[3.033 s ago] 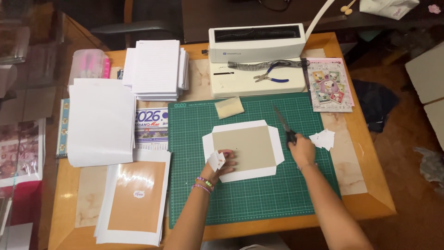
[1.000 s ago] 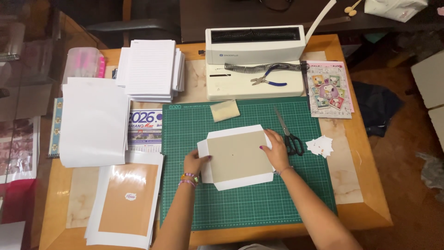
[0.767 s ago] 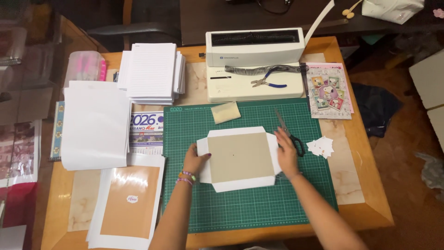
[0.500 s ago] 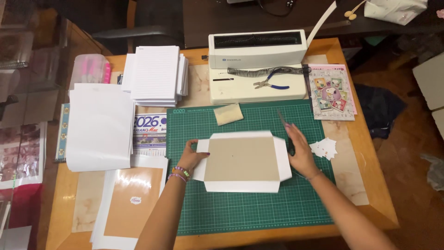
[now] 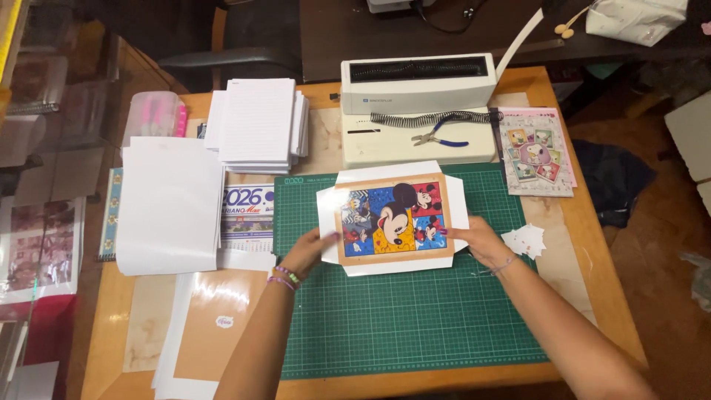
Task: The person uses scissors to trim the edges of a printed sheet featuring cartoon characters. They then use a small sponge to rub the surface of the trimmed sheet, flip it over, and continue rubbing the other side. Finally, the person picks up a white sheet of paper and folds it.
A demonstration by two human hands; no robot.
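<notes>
Left hand (image 5: 315, 248) gripped the cartoon-print cover sheet (image 5: 392, 217) at its 9 o'clock edge; right hand (image 5: 478, 241) pinched its 3 o'clock edge. Sheet was held print side up over the green cutting mat (image 5: 400, 318), toward the mat's 12 o'clock. Binding machine (image 5: 418, 111) sat further toward 12 on the worktop (image 5: 570, 244).

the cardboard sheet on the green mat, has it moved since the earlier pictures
Yes. The cardboard sheet has been turned over, cartoon picture now up, and sits nearer the white binding machine, held by both hands.
</notes>
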